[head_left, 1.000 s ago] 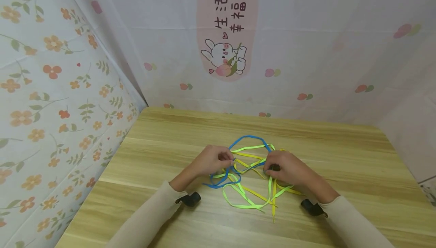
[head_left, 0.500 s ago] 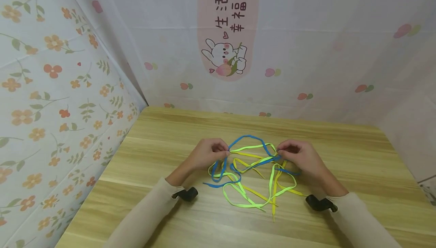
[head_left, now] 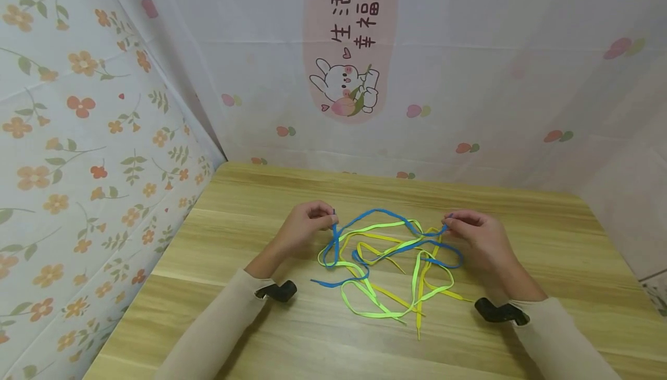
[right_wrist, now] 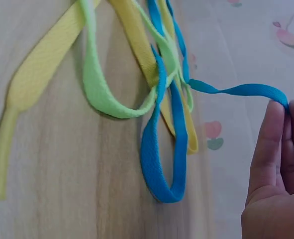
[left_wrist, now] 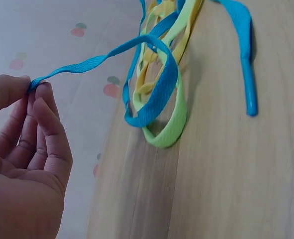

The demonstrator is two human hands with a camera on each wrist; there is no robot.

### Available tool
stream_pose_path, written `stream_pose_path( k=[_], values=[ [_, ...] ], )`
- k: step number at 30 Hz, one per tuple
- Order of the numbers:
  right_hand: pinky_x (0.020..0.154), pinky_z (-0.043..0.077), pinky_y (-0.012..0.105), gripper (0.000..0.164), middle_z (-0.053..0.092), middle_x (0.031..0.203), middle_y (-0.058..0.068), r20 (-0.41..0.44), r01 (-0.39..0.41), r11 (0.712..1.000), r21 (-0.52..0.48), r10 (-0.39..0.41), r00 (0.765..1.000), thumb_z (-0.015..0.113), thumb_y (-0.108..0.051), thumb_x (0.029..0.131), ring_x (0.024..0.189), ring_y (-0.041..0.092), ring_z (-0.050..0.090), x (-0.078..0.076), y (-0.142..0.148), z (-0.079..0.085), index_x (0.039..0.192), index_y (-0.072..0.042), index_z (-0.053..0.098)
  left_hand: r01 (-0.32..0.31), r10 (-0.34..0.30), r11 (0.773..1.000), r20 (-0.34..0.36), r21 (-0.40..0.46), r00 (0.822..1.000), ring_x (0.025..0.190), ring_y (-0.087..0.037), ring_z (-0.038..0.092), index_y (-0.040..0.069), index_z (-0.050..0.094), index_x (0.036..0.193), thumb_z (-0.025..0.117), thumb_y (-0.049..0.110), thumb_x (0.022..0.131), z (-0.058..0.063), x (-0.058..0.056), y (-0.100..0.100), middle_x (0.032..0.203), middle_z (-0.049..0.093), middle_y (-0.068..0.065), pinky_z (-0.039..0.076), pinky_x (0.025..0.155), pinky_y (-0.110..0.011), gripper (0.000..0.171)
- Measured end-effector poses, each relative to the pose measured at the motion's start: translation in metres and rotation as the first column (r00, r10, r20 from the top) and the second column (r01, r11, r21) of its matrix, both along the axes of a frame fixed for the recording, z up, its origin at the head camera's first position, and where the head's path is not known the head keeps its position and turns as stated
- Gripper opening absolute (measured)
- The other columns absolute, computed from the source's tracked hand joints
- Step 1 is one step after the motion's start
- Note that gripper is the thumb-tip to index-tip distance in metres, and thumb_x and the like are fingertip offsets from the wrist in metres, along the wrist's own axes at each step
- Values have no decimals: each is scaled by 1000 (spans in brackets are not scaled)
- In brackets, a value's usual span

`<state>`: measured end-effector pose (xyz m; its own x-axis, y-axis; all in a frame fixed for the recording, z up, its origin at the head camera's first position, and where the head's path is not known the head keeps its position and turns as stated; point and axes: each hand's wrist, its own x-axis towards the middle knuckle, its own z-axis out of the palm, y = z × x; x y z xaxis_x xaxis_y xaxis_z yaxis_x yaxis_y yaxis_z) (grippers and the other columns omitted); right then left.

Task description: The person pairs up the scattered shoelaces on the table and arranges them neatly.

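Observation:
In the head view a blue shoelace point(head_left: 383, 211) arches between my two hands. My left hand point(head_left: 304, 230) pinches it between thumb and fingertips, a bit of it poking up above. On the far side my right hand point(head_left: 482, 240) pinches another part of the blue lace, just above the table. Both wrist views show the lace running from the fingertips to the tangle. Green shoelace point(head_left: 377, 314) and yellow shoelace point(head_left: 419, 310) lie crossed with blue loops between the hands. How many laces are tangled is hard to tell.
The wooden table point(head_left: 234, 333) bears the laces. Behind it hangs a printed curtain point(head_left: 469, 96), and a floral cloth point(head_left: 104, 154) hangs on the left. Black wrist cameras, such as the left camera point(head_left: 281, 291), sit at both sleeves.
My hands have moved apart and slightly away from me, drawing blue lace out to both sides. The right hand has come off the tangle's middle; green and yellow laces hardly moved.

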<state>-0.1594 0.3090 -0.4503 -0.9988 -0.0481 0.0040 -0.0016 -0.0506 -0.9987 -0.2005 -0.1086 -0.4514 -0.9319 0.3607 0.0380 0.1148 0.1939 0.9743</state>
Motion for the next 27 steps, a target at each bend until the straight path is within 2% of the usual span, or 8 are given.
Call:
stream_pose_path(
  k=[3,5,11,15,22,27],
  values=[
    [86,63,28,16,81,105,4,29,15,989,-149,-11,1000,70,7,105,90,13,79,0,5,1,103,-3,82,-37,36,999,32,34,999,95,-23,75,-1,74,111,73,10,106,0,-3,-4,103,78,-8,62,97,-46,12],
    [85,63,27,19,81,105,5,42,26,976,-216,-17,999,67,9,105,91,13,79,0,8,2,101,-3,81,-70,66,995,63,64,996,94,-20,74,-2,73,111,72,9,107,0,-4,-6,103,78,-7,61,99,-50,11],
    [84,64,28,25,82,103,7,55,35,951,-308,-19,998,63,11,107,91,15,80,3,18,4,100,-3,82,-169,152,975,121,146,981,94,-17,73,0,74,108,73,9,107,0,-9,-13,102,76,-6,58,104,-55,9],
    [84,64,29,25,82,102,7,57,41,939,-340,-23,998,62,11,107,89,16,80,5,25,5,101,-2,83,-206,193,967,96,149,976,93,-17,71,0,75,108,75,10,106,2,-11,-18,101,73,-5,58,103,-55,10],
    [82,63,25,24,82,99,6,67,84,932,-353,-64,996,64,9,107,86,14,79,5,35,8,98,-2,83,-279,277,955,33,96,960,99,-22,70,1,77,111,79,15,103,7,-11,-25,103,74,-5,56,101,-52,16],
    [81,63,26,24,81,97,6,81,105,913,-395,-80,994,65,10,106,85,15,79,6,43,10,97,-2,83,-314,316,948,-40,49,948,98,-22,66,1,78,110,81,16,102,9,-14,-30,103,74,-5,56,89,-33,17]
  ],
)
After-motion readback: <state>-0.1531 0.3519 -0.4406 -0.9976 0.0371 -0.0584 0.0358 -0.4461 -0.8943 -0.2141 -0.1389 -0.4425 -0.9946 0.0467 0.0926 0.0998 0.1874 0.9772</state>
